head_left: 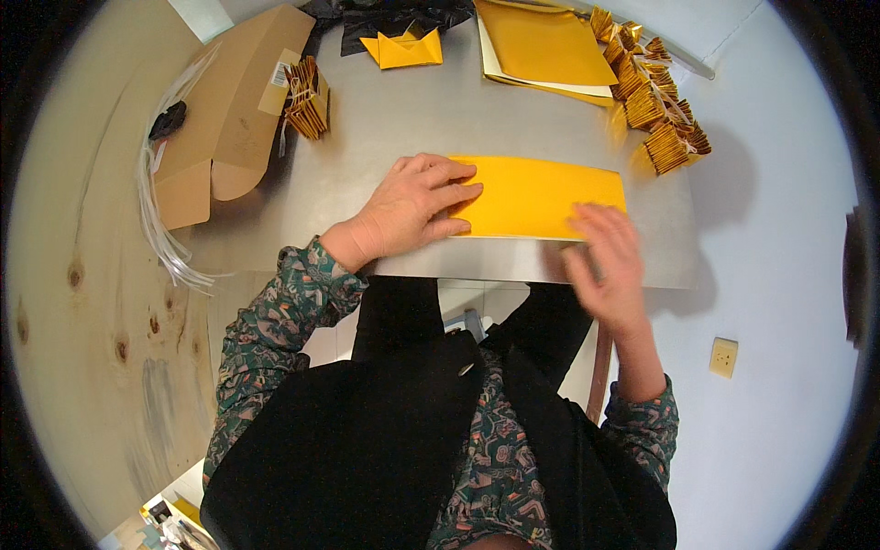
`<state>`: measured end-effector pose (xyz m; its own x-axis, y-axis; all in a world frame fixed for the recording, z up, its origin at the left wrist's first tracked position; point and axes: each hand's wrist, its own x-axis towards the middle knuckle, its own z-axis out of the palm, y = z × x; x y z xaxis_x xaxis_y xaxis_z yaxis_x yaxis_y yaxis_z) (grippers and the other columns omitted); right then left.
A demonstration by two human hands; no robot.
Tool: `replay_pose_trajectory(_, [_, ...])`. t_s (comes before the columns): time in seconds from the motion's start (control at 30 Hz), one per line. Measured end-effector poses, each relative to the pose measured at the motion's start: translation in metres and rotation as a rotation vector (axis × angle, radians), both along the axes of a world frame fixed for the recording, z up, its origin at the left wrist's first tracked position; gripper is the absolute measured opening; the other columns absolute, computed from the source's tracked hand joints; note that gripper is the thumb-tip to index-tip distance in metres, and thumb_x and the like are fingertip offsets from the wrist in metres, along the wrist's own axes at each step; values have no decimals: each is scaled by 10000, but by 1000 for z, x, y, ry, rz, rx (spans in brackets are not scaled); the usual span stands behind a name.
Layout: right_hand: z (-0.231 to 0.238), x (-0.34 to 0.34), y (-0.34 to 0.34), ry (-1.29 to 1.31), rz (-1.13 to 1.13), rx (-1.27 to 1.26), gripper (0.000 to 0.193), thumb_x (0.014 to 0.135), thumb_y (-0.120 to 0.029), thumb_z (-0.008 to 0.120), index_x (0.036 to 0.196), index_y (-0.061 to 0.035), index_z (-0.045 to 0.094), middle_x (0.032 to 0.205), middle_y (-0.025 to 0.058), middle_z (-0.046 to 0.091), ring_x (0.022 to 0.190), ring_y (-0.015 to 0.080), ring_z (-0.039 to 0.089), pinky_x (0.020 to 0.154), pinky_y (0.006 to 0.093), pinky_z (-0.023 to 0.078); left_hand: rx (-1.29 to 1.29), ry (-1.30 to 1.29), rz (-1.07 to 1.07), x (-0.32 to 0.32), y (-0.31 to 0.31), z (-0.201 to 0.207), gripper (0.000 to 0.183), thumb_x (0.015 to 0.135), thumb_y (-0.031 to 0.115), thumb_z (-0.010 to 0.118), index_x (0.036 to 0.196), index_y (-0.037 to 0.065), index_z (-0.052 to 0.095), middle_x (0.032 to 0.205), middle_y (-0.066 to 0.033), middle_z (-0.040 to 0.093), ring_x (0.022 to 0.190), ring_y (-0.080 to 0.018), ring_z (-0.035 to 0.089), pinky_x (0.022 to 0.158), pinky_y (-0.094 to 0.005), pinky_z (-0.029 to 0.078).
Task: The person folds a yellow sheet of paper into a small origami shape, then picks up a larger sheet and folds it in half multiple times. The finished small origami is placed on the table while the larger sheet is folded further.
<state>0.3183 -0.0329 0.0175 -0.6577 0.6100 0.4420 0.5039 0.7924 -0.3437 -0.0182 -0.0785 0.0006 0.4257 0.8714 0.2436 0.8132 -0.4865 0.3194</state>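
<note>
- A yellow-gold paper strip (532,197) is laid lengthwise on the grey table (385,119), near the front edge.
- Its left end is covered by the fingertips of the left hand (410,206), which are spread, with nothing seen pinched.
- The strip's front edge, toward the right end, is overlapped by the right hand (605,266); this hand is blurred, so whether anything is pinched cannot be told.
- The left side is taken up by a cardboard box (243,115), flanked by clear plastic strands (151,211) and a folded gold bundle (309,99).
- The far side is occupied by a folded paper boat shape (408,50), black plastic (357,37) and stacked gold sheets (545,46).
- More bundles (646,101) are piled at the far right, beside the white wall (779,266).
- Tabletop is seen between strip and boat shape; little is left in front.
</note>
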Motion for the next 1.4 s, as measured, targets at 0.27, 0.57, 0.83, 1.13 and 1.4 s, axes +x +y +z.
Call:
replay_pose_trajectory(0.27, [-13, -56, -34, -22, 203, -98, 462, 791, -188, 847, 1208, -74, 684, 1334, 100, 638, 1279, 324, 572, 1127, 520, 425, 24, 21, 24, 20, -24, 0, 417, 940, 231, 728, 1347, 153, 680, 1404, -54, 603, 1248, -286, 557, 1072, -430, 450])
replay_pose_trajectory(0.57, [-22, -52, -42, 28, 157, -6, 391, 759, -166, 849, 1106, -91, 686, 1204, 68, 653, 1163, 295, 609, 1062, 501, 454, 28, -92, 90, 22, -44, 3, 441, 895, 177, 766, 1318, 99, 667, 1371, -77, 620, 1264, -302, 553, 1091, -435, 451])
replay_pose_trajectory(0.83, [-23, -56, -43, 67, 145, 12, 387, 725, -142, 865, 1069, -104, 689, 1165, 58, 655, 1117, 288, 624, 1016, 477, 472, 38, -56, 116, 18, -49, 2, 424, 913, 200, 758, 1318, 110, 672, 1383, -62, 619, 1283, -304, 541, 1088, -432, 448])
replay_pose_trajectory(1.13, [-20, -58, -42, 111, 136, 2, 265, 789, -116, 830, 1022, -96, 705, 1065, 62, 678, 1046, 287, 648, 966, 455, 482, 20, -124, 114, 13, -43, -2, 342, 938, 176, 733, 1270, 96, 708, 1349, -69, 656, 1232, -301, 568, 1069, -421, 464])
replay_pose_trajectory(1.4, [-12, -59, -30, 237, -24, -269, 68, 928, -73, 708, 952, -37, 656, 838, 120, 653, 792, 337, 600, 741, 447, 474, -14, -178, 127, 15, -40, 4, 292, 925, 178, 754, 1202, 89, 727, 1299, -77, 669, 1205, -301, 582, 1036, -417, 483])
